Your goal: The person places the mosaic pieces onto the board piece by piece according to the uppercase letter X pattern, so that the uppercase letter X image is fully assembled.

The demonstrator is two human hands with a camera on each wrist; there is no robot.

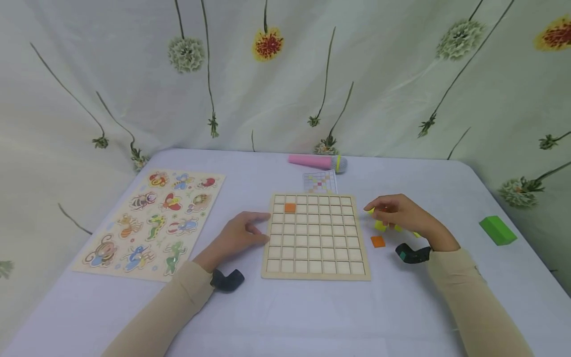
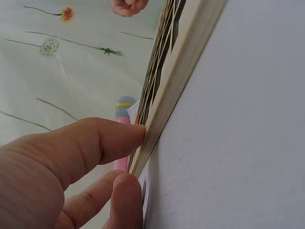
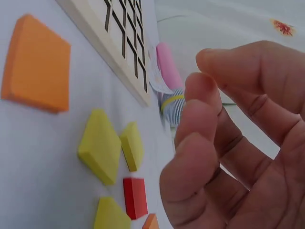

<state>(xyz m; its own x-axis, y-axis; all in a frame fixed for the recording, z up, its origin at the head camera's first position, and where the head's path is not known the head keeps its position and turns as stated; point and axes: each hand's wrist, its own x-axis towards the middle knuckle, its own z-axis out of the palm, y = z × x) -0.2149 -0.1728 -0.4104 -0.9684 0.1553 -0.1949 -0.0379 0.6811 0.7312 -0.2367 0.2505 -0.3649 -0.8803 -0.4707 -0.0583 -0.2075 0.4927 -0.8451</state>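
Observation:
A wooden grid board (image 1: 312,275) lies flat on the table, with one orange tile (image 1: 290,208) in a square of its second row. Against the board's left edge rest the thumb and fingertips of my left hand (image 1: 243,229). To the right of the board, my right hand (image 1: 397,210) is held over loose tiles, its fingers loosely bent and nothing visible between them. Below it lie several yellow tiles (image 3: 100,145) and a red tile (image 3: 136,198). Another orange tile (image 1: 377,241) lies near the board's right edge. My right hand partly hides the tiles in the head view.
A printed pattern card (image 1: 319,182) lies behind the board, with a pink toy microphone (image 1: 310,161) beyond it. On the left is a puzzle board (image 1: 156,225) with cartoon insects. A green block (image 1: 498,230) stands at the right. Flower-print cloth hangs behind the table.

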